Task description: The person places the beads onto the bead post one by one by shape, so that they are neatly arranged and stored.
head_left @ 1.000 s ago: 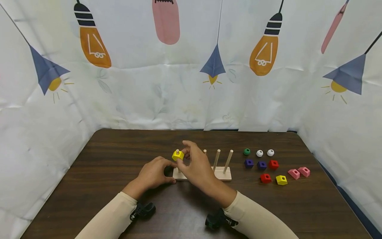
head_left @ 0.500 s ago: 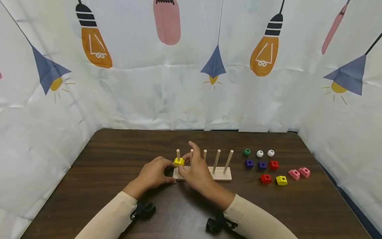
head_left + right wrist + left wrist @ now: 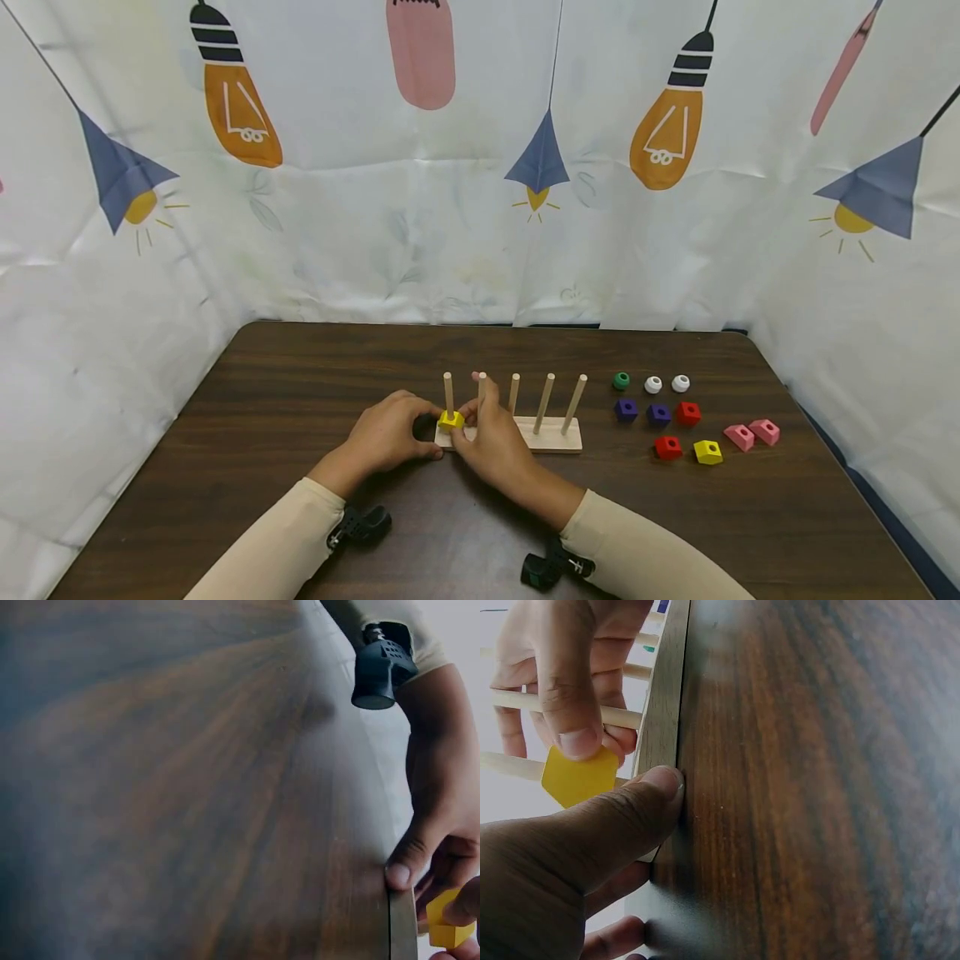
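A pale wooden peg board (image 3: 562, 435) with several upright pegs stands mid-table. My left hand (image 3: 384, 435) grips its left end, the thumb against the front edge, as the left wrist view also shows. Around the leftmost peg (image 3: 447, 390), low down near the base, sits a yellow five-sided block (image 3: 451, 420). My right hand (image 3: 497, 442) pinches this block between thumb and fingers, beside the second peg. In the left wrist view the right thumb presses on the flat face of the yellow block (image 3: 581, 778). Whether the block touches the base is hard to tell.
Loose beads lie right of the board: a green bead (image 3: 621, 381), white beads (image 3: 653, 385), purple cubes (image 3: 626, 410), red cubes (image 3: 667, 448), another yellow block (image 3: 707, 452) and pink blocks (image 3: 739, 437). A patterned cloth (image 3: 450, 242) hangs behind the dark wooden table (image 3: 315, 358).
The yellow block has slid down the leftmost peg, from near its top to near the base, with my right hand lowering along with it. My left hand has stayed on the board's end.
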The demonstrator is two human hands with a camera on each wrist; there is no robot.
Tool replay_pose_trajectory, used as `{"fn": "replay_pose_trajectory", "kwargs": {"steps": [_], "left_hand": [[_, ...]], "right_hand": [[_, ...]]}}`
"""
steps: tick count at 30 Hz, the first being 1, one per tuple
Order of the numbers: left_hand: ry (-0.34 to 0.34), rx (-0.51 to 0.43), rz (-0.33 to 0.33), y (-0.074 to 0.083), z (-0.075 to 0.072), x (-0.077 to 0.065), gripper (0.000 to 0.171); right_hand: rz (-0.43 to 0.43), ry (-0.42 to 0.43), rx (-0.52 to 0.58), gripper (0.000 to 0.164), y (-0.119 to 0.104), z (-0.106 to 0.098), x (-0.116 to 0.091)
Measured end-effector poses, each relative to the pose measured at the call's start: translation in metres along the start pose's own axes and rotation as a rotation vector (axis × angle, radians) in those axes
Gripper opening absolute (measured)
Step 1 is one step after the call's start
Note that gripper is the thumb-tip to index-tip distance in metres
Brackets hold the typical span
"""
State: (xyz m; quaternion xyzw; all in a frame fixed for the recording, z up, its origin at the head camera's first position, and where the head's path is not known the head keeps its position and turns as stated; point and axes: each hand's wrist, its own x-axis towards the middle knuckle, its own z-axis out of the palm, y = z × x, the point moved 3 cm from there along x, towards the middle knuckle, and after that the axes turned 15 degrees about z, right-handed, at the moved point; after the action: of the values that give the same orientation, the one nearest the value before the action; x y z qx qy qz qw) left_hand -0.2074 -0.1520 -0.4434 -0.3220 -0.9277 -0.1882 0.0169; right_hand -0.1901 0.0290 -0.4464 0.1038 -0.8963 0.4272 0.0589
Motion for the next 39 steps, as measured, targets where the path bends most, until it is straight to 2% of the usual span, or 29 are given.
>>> {"fn": "replay_pose_trajectory", "kwargs": {"steps": [12,19,22,25,30,33,39], "left_hand": [[-0.008,-0.001,-0.008,0.000,0.000,0.000,0.052],[-0.021,0.013,-0.024,0.000,0.001,0.000,0.053],[-0.028,0.019,-0.031,0.000,0.002,0.001,0.053],[-0.026,0.024,-0.030,0.000,0.002,0.001,0.053],[-0.019,0.029,-0.023,0.000,0.003,0.001,0.053],[-0.021,0.024,-0.024,0.000,0.003,0.001,0.053],[-0.019,0.022,-0.027,0.001,0.003,0.001,0.053]], "right_hand": [[-0.010,-0.026,-0.012,0.081,0.000,-0.001,-0.001],[-0.015,-0.140,-0.038,0.094,0.001,-0.011,-0.009],[-0.006,-0.198,-0.099,0.100,0.004,-0.017,-0.015],[-0.006,-0.252,-0.182,0.098,0.008,-0.025,-0.021],[-0.024,-0.344,-0.289,0.091,0.016,-0.041,-0.030],[-0.063,-0.380,-0.327,0.079,0.023,-0.052,-0.034],[-0.160,-0.360,-0.383,0.053,0.042,-0.077,-0.042]]}}
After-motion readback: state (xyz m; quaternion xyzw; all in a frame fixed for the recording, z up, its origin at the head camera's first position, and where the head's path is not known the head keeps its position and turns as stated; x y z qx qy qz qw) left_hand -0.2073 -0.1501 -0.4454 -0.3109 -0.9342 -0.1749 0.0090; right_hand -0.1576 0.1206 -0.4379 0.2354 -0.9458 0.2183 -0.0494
